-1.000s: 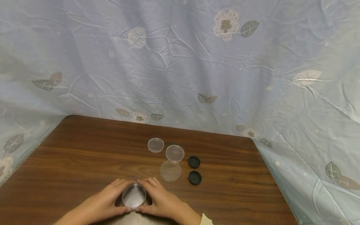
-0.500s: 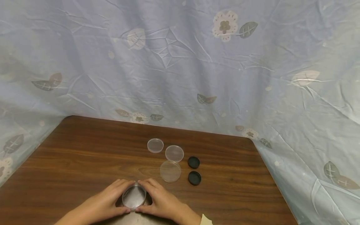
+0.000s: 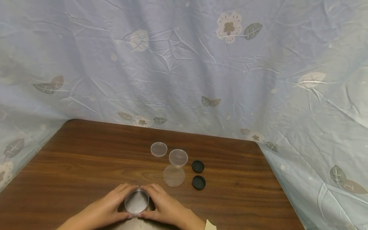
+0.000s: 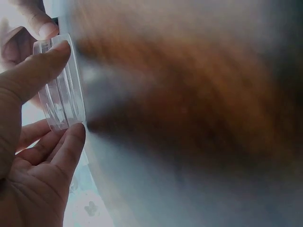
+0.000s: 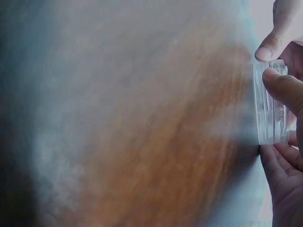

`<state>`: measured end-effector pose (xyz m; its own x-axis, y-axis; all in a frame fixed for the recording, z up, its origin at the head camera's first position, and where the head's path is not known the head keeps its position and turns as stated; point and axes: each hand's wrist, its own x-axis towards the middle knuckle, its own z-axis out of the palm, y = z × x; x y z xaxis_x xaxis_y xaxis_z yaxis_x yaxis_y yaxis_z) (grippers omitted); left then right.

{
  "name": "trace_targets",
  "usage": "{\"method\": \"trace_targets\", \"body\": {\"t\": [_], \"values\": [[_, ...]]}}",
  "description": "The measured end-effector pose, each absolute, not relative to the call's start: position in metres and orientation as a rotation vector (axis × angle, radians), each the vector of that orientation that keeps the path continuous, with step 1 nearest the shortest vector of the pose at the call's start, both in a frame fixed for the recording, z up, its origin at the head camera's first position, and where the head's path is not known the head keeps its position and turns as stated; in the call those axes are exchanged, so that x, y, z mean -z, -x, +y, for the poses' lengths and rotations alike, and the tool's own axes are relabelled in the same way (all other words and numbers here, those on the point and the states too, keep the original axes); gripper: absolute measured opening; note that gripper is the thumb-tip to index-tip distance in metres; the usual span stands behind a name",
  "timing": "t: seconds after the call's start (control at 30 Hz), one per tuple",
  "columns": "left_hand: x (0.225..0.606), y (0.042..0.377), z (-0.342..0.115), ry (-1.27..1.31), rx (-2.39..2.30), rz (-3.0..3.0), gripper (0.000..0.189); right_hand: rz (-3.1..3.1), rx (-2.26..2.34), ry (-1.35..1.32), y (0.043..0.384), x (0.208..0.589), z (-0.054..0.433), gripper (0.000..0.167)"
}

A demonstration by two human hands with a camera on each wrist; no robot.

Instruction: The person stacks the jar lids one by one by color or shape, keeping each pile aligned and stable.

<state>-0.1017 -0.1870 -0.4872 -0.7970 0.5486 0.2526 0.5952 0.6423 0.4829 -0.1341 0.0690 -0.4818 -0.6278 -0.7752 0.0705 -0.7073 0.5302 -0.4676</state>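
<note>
Two bare hands meet at the near edge of a wooden table [image 3: 86,159], at about 6 o'clock in the head view. The left hand [image 3: 107,207] curls its thumb and fingers round the left side of a small clear round dish [image 3: 136,202]. The right hand [image 3: 164,207] curls round the right side in the same way. The dish sits on the table between them, held from both sides at once.

The left wrist view shows the dish [image 4: 61,85] edge-on, with the thumb on its rim and the fingers [image 4: 71,146] just under it. It looks like two clear shells, one nested over the other. The right wrist view shows the dish [image 5: 271,106] pinched the same way by the right hand [image 5: 284,142].

Outward from the hands, at about 1 o'clock, lies a second clear dish [image 3: 174,175]. Beyond it lie a third clear dish [image 3: 178,157] and, further toward 12 o'clock, a fourth clear dish [image 3: 159,149]. At about 2 o'clock sit two black caps, the nearer cap [image 3: 199,182] and the farther cap [image 3: 198,166]. A pale blue cloth [image 3: 184,64] printed with flowers and leaves hangs behind and around the table.

The plastic looks smooth and light, so the fingertips could slip on the rim. If the two shells part suddenly, one could probably skid into the nearby dishes. The dish is close to the table's near edge, so a slip toward the person could drop it off.
</note>
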Motion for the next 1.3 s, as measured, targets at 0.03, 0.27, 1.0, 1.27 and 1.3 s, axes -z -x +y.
{"method": "trace_targets", "body": {"t": [0.03, 0.27, 1.0, 1.27, 1.3], "values": [[0.4873, 0.1016, -0.1871, 0.967, 0.861, -2.772, 0.077, 2.616, 0.699, 1.276, 0.1340, 0.4817, 0.0690, 0.076], [0.4874, 0.1020, -0.1849, 0.954, 0.862, -2.782, 0.078, 2.609, 0.716, 1.289, 0.1330, 0.4809, 0.0694, 0.074], [0.4881, 0.1021, -0.1875, 1.002, 0.877, -2.759, 0.081, 2.587, 0.738, 1.201, 0.1319, 0.4817, 0.0703, 0.085], [0.4872, 0.1051, -0.1872, 0.979, 0.895, -2.819, 0.092, 2.571, 0.750, 1.174, 0.1313, 0.4804, 0.0699, 0.089], [0.4869, 0.1055, -0.1870, 0.970, 0.901, -2.833, 0.094, 2.564, 0.758, 1.168, 0.1315, 0.4802, 0.0702, 0.090]]}}
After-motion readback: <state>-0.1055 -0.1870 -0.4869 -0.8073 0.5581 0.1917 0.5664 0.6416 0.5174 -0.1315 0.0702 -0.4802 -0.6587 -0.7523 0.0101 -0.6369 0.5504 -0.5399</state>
